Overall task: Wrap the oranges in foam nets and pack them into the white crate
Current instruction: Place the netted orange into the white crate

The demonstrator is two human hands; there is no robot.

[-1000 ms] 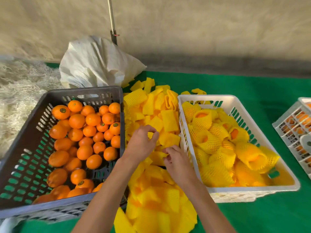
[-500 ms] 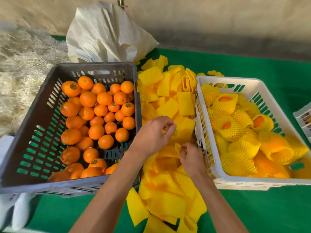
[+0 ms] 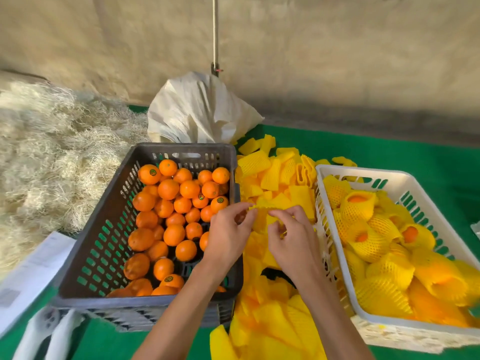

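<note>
On several oranges [image 3: 168,189], round dark stickers [image 3: 152,172], writing unreadable.

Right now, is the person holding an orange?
No, both the left hand and the right hand pinch a yellow foam net above the pile, with no orange in either.

The foam net [image 3: 262,203] pinched between the fingertips [image 3: 248,207] is bright yellow with a fine diamond mesh. Left of the fingers, glossy oranges [image 3: 168,189], some with small green-and-yellow stickers, fill a dark grey slotted crate [image 3: 104,229]. Right of them, the white crate [image 3: 389,178] holds yellow-netted fruit on a green cloth [image 3: 389,152].
</note>
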